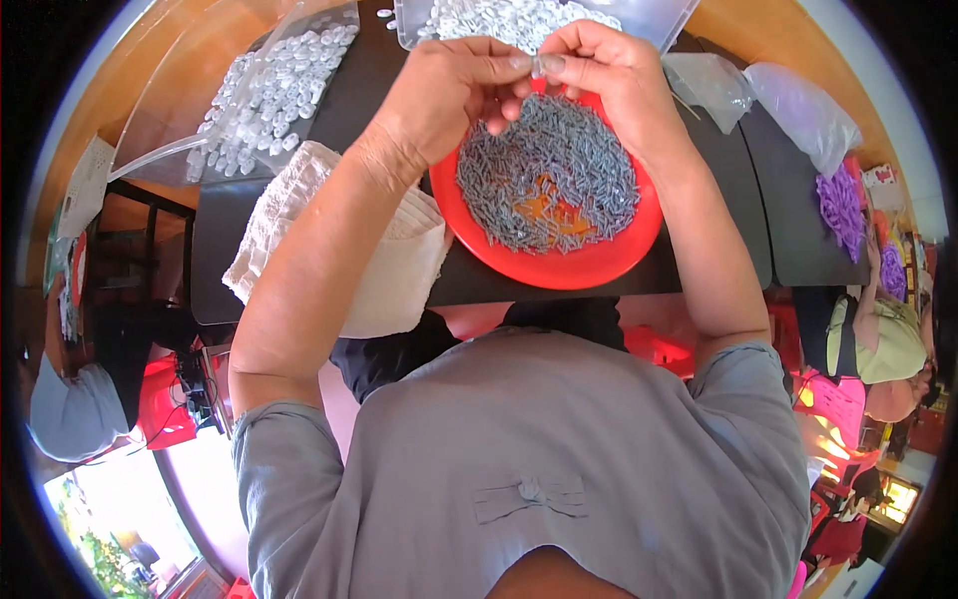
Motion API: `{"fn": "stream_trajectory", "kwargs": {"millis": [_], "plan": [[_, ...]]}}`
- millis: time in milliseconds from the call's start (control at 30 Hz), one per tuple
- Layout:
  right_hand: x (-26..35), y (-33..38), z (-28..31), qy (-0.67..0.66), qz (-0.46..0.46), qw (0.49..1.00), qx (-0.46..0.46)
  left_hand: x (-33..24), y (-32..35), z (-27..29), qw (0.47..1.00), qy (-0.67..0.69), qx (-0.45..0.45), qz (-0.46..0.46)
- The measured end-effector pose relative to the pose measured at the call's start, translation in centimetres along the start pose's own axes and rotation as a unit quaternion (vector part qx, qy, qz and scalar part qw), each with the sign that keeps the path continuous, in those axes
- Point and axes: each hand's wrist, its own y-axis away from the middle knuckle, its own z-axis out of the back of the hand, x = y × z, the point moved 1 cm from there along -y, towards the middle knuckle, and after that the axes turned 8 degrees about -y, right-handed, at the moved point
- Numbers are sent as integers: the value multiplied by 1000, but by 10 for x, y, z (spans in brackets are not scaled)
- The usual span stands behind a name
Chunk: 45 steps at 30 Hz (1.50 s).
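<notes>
Above a dark table [723, 215] and red bowl [559, 273] of grey rods [549, 130], pinching a tiny whitish piece [538, 67] between fingertips of left hand [446, 92] and right hand [617, 85].

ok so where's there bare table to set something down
Widest: black table between right forearm and purple bundle, nearer than the clear bags. Narrower: between left hand and left bag. Crowded: the middle, with red bowl, cloth and tub.

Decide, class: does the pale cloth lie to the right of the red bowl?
No, the pale cloth lies to the left of the red bowl.
</notes>
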Motion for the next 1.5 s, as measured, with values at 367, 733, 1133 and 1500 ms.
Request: {"fn": "stream_trajectory", "kwargs": {"millis": [367,733,1133,1500], "plan": [[4,8,-5,-175,-84,976,-97,0,-1,-19,999,-21,-45,-5],[-4,40,22,409,61,906,86,16,7,-7,992,-108,-59,4],[-28,50,14,431,145,889,47,32,-1,-11,980,-183,-72,-7],[-29,44,9,438,127,887,78,29,1,-14,982,-176,-67,7]]}}
